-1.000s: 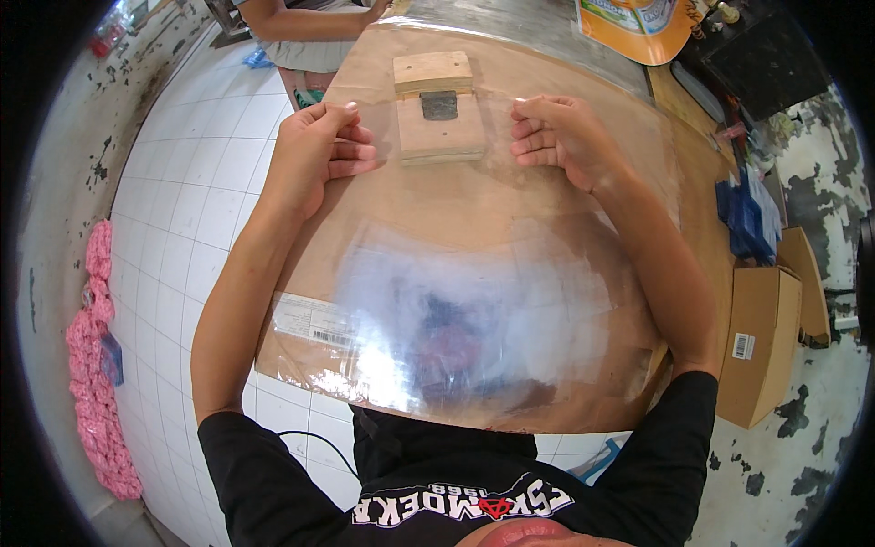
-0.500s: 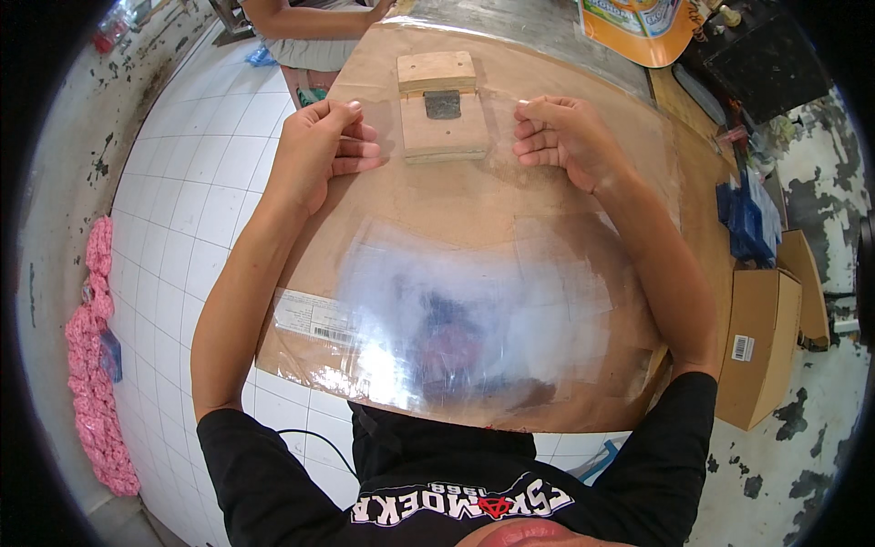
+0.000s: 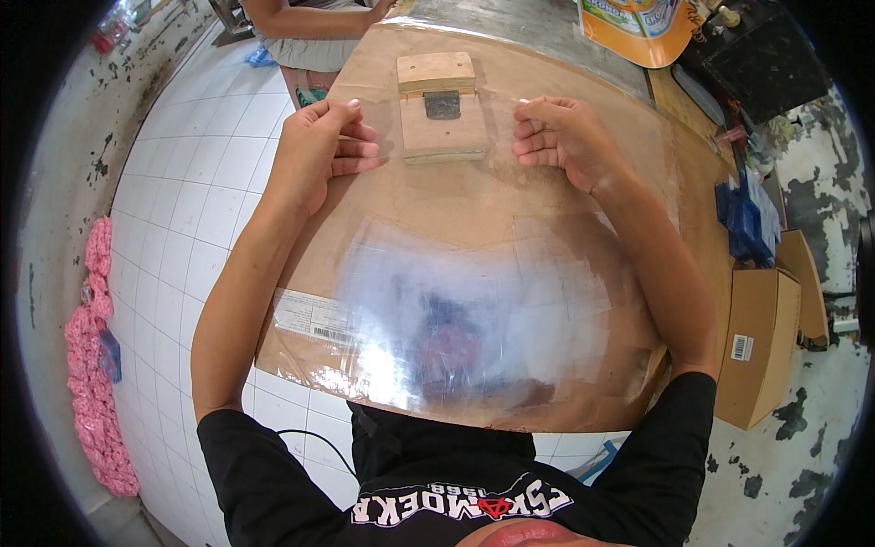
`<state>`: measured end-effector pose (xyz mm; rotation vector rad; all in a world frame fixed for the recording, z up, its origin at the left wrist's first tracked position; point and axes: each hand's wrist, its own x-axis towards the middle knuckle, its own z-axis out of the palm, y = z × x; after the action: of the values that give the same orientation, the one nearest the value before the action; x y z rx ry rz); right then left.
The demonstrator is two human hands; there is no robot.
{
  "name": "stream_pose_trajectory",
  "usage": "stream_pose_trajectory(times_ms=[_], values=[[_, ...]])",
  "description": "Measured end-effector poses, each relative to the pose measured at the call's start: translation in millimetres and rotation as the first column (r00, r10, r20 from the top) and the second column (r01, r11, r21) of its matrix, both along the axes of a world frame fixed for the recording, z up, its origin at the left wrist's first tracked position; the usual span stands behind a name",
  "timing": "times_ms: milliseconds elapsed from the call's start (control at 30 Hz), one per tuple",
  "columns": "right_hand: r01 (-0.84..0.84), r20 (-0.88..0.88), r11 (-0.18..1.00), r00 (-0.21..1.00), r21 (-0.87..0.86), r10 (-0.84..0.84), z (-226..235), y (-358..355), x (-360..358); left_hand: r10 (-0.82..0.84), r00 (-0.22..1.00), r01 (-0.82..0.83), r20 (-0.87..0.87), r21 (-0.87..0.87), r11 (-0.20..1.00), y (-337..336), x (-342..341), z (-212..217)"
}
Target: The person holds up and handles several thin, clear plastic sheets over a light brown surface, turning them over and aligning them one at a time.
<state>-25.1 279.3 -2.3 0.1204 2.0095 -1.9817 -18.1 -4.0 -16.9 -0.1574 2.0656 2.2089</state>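
A small wooden block device (image 3: 444, 137) lies on the board between my hands. It has a raised strip along its far edge and a dark grey pad (image 3: 443, 106) in the middle. My left hand (image 3: 324, 146) is to the left of it, thumb against the index finger and the other fingers loosely curled. On the other side, my right hand (image 3: 565, 137) mirrors that pose. Neither hand touches the wooden device, and nothing shows between the fingers of either.
Clear plastic covers the brown board (image 3: 401, 201), with glare near me. A person's arm (image 3: 314, 20) is at the far left edge. On the right stand a cardboard box (image 3: 758, 337) and a blue object (image 3: 749, 219). Pink bundles (image 3: 96, 392) lie along the left wall.
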Motion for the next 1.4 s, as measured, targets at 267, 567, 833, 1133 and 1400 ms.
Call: stream_pose_trajectory(times_ms=[267,567,833,1133,1400], values=[[-0.003,0.005,1.000,1.000,-0.007,0.004,-1,2,-2,-0.017,1.000,0.017,0.010,0.032,0.999,-2,-1,-2],[0.029,0.011,1.000,1.000,0.003,-0.029,0,-1,-1,-0.016,1.000,0.016,0.010,0.019,1.000,-2,-1,-1],[0.028,0.013,1.000,1.000,-0.005,-0.028,-1,1,-2,-0.021,1.000,0.021,0.013,0.030,0.999,-2,-1,0],[0.028,0.016,0.999,0.999,-0.014,-0.028,-3,3,-1,-0.015,1.000,0.014,0.020,0.038,0.999,-2,-1,-2],[0.128,-0.056,0.992,0.990,-0.022,-0.129,6,20,-9,0.089,0.996,-0.090,-0.021,-0.054,0.995,-11,-2,5]])
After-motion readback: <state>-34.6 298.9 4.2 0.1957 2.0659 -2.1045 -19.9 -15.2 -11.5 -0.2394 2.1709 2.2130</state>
